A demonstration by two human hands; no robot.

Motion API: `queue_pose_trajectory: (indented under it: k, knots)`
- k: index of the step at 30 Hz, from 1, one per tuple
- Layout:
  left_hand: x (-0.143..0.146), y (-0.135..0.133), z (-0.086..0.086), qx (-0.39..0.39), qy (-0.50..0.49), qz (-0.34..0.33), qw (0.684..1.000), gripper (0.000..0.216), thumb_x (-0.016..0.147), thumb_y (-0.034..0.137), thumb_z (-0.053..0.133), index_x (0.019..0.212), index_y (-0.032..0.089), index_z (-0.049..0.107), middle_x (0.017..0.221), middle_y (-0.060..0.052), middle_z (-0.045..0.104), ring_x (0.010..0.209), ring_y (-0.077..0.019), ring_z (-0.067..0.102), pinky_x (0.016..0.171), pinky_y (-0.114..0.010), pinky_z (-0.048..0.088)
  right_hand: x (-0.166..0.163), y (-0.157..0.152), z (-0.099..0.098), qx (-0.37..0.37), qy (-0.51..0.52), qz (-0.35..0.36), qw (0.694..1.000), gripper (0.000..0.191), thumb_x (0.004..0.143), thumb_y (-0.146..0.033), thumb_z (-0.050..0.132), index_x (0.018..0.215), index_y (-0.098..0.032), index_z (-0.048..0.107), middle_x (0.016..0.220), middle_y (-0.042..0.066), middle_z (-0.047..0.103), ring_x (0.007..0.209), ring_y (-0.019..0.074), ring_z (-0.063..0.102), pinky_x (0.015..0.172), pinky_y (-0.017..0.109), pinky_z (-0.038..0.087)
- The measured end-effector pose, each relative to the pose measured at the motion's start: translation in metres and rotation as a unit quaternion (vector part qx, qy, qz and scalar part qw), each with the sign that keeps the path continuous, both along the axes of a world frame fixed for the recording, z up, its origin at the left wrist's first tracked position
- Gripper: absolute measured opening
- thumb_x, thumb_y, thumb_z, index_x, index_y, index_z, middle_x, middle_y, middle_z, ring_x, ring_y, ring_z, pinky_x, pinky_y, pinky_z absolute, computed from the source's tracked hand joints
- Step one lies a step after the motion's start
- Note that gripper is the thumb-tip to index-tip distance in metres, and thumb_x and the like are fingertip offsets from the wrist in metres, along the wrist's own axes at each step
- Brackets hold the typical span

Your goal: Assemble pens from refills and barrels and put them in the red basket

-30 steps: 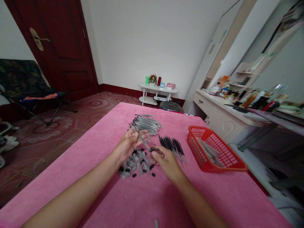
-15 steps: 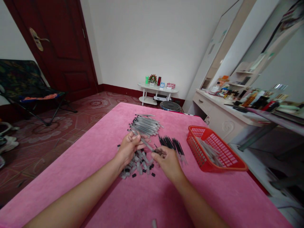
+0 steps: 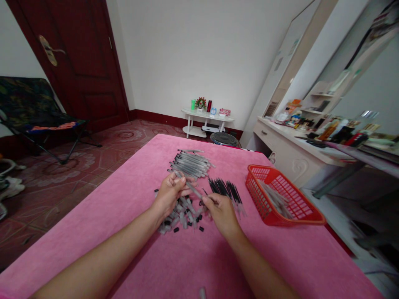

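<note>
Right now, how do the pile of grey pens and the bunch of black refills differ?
The grey pens look thicker; the black refills are slimmer. The pens are grey with dark left ends; the refills are mostly black with pale near ends. The pens lie more sideways; the refills point more toward the person. Both lie grouped on the pink cloth.

No lettering, brand or number legible, bottles [image 3: 328, 129] on the white dresser [image 3: 282, 143] too small; any print blurred
</note>
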State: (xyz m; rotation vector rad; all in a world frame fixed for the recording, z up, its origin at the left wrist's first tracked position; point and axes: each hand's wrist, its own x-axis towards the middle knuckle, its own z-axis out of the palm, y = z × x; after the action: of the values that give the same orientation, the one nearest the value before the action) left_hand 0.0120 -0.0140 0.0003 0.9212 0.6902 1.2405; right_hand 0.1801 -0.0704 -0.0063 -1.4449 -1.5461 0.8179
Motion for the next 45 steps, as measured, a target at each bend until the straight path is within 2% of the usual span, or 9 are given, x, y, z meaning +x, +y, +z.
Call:
queue_pose_trajectory:
  k: [4,9,13,19,24,29,34,39,45]
  knots:
    - [-0.0004,0.0002,-0.0005,0.004,0.005,0.004,1.000,0.034,0.072,0.034,0.071,0.087,0.017,0.046,0.090,-0.006,0.069,0.079,-0.0198,0.069,0.063,-0.026,0.055,0.0009,0.0006,-0.0002,0.028,-0.006,-0.022,0.999,0.017,0.071,-0.032,0.064,0.078,-0.016,0.065,0.071,0.002,0.067,0.061,0.0138,0.057,0.055,0.022,0.041]
    - [0.0001,-0.0002,-0.0020,0.008,0.007,-0.003,1.000,0.034,0.072,0.035,0.070,0.090,0.018,0.046,0.089,-0.006,0.069,0.078,-0.0201,0.069,0.063,-0.028,0.056,-0.0011,-0.0007,0.0000,-0.018,0.005,0.009,1.000,0.033,0.084,-0.040,0.048,0.069,-0.015,0.064,0.057,0.002,0.062,0.048,0.0121,0.053,0.048,0.022,0.037]
    - [0.0010,-0.0018,-0.0002,0.012,0.012,0.000,1.000,0.034,0.073,0.035,0.069,0.090,0.018,0.045,0.087,-0.005,0.069,0.078,-0.0204,0.069,0.061,-0.026,0.055,-0.0007,0.0000,0.0005,0.021,-0.008,-0.024,0.999,0.014,0.071,-0.030,0.064,0.071,-0.016,0.064,0.064,0.000,0.063,0.056,0.0122,0.054,0.052,0.021,0.038]
    - [0.0005,-0.0024,0.0018,0.013,0.021,0.001,1.000,0.035,0.072,0.036,0.069,0.090,0.017,0.046,0.087,-0.006,0.069,0.078,-0.0209,0.069,0.060,-0.026,0.055,0.0005,0.0009,0.0003,0.005,0.005,0.009,1.000,0.030,0.081,-0.037,0.051,0.063,-0.015,0.061,0.056,0.000,0.059,0.051,0.0111,0.049,0.049,0.022,0.035]
    - [-0.0006,-0.0006,-0.0004,0.019,0.015,0.003,1.000,0.036,0.072,0.037,0.070,0.089,0.017,0.047,0.089,-0.007,0.069,0.079,-0.0207,0.069,0.062,-0.027,0.055,-0.0010,0.0017,0.0003,0.021,0.020,-0.021,0.999,0.015,0.068,-0.029,0.066,0.075,-0.015,0.062,0.066,0.000,0.061,0.058,0.0116,0.052,0.053,0.021,0.038]
    - [-0.0012,-0.0005,-0.0015,0.020,0.019,0.006,1.000,0.034,0.073,0.037,0.069,0.090,0.017,0.048,0.089,-0.007,0.069,0.079,-0.0204,0.069,0.064,-0.029,0.055,-0.0013,0.0013,-0.0009,-0.043,0.067,0.029,0.996,0.033,0.083,-0.041,0.047,0.069,-0.014,0.061,0.053,0.000,0.056,0.042,0.0101,0.046,0.042,0.022,0.034]
    - [-0.0014,-0.0011,-0.0010,0.021,0.020,0.002,1.000,0.035,0.072,0.037,0.070,0.090,0.017,0.048,0.089,-0.007,0.069,0.080,-0.0208,0.069,0.064,-0.029,0.055,-0.0005,0.0020,-0.0010,0.017,0.043,-0.012,0.999,0.012,0.067,-0.026,0.066,0.071,-0.015,0.062,0.066,0.000,0.062,0.059,0.0124,0.054,0.055,0.022,0.040]
    - [-0.0012,-0.0008,0.0001,0.017,0.023,0.004,1.000,0.035,0.072,0.038,0.070,0.089,0.017,0.048,0.087,-0.006,0.070,0.079,-0.0206,0.069,0.064,-0.029,0.055,-0.0029,0.0009,-0.0005,-0.058,0.081,0.028,0.995,0.030,0.080,-0.040,0.051,0.069,-0.014,0.062,0.053,0.000,0.056,0.043,0.0107,0.046,0.043,0.022,0.035]
    - [0.0001,-0.0032,0.0017,0.015,0.035,0.004,0.999,0.037,0.070,0.039,0.071,0.089,0.017,0.049,0.087,-0.006,0.070,0.078,-0.0211,0.069,0.062,-0.029,0.055,0.0004,-0.0009,0.0021,0.006,0.014,-0.009,1.000,0.012,0.069,-0.028,0.065,0.067,-0.015,0.065,0.062,0.001,0.063,0.056,0.0130,0.054,0.053,0.022,0.038]
